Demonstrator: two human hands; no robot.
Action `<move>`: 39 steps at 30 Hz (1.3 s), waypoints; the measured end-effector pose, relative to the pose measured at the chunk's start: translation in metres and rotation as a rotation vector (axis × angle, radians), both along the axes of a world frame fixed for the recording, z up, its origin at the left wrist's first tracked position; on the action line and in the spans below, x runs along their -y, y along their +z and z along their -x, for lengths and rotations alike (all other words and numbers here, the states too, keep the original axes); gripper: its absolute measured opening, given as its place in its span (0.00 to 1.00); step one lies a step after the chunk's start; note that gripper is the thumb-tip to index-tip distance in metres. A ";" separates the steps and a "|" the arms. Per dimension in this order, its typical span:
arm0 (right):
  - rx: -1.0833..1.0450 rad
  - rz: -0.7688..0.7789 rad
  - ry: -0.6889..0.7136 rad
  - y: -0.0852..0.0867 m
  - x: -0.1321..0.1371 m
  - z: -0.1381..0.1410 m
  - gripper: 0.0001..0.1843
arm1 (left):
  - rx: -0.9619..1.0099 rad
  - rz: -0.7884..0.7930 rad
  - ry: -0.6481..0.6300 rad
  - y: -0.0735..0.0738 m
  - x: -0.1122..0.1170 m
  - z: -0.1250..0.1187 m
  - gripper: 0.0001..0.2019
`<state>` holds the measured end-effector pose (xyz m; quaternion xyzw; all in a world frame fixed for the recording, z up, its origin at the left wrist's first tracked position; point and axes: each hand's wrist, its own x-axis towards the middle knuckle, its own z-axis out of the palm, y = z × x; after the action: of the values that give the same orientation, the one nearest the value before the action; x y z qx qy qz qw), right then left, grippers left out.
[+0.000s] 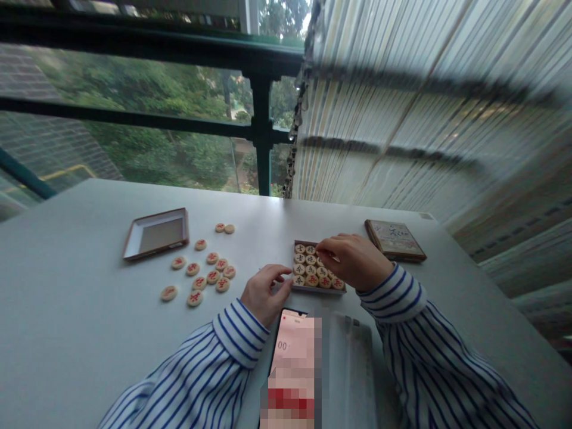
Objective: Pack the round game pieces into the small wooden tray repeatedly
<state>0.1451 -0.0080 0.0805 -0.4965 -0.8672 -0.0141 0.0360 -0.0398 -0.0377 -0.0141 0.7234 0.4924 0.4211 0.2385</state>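
A shallow box [319,290] holds rows of round wooden Chinese chess pieces [310,270], with black and red characters facing up. At its left edge is my left hand [264,292], fingers bent and apart, the tips touching or almost touching the box's side. Over the box's right part, my right hand [357,259] has its thumb and fingers pinched together. Whatever lies between those fingertips is hidden, as are several pieces beneath the hand. Loose chess pieces [213,276], most with red characters, lie spread on the table to the left.
An upturned box lid [186,229] lies at the left on the white table [89,310]. Behind my right hand lies a flat decorated box [396,240]. A phone [290,339] and a pale translucent case [351,369] are close in front of me. Windows and a striped curtain [379,113] border the table.
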 end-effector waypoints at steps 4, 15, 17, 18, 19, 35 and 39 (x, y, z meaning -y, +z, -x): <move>0.012 -0.015 0.023 -0.003 0.000 0.002 0.13 | 0.002 -0.023 0.005 0.002 0.001 0.000 0.07; 0.074 0.004 0.041 -0.004 0.005 0.011 0.14 | -0.049 -0.111 0.023 0.008 0.003 0.003 0.05; 0.068 0.000 0.054 -0.004 0.006 0.012 0.13 | -0.050 -0.128 0.036 0.010 0.004 0.006 0.05; 0.057 -0.008 0.061 -0.004 0.007 0.012 0.13 | -0.050 -0.135 0.040 0.011 0.004 0.009 0.05; 0.042 -0.016 0.067 -0.004 0.007 0.013 0.13 | -0.050 -0.141 0.046 0.013 0.004 0.011 0.05; -0.102 -0.071 0.101 -0.009 0.012 0.024 0.12 | -0.311 -0.371 0.285 0.011 0.012 0.095 0.07; -0.136 -0.073 0.115 -0.011 0.014 0.032 0.12 | -0.361 -0.388 0.323 0.003 0.012 0.100 0.08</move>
<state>0.1135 -0.0220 0.0698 -0.4439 -0.8888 -0.0096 0.1137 -0.1402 -0.0500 -0.0107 0.7309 0.5460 0.4043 -0.0655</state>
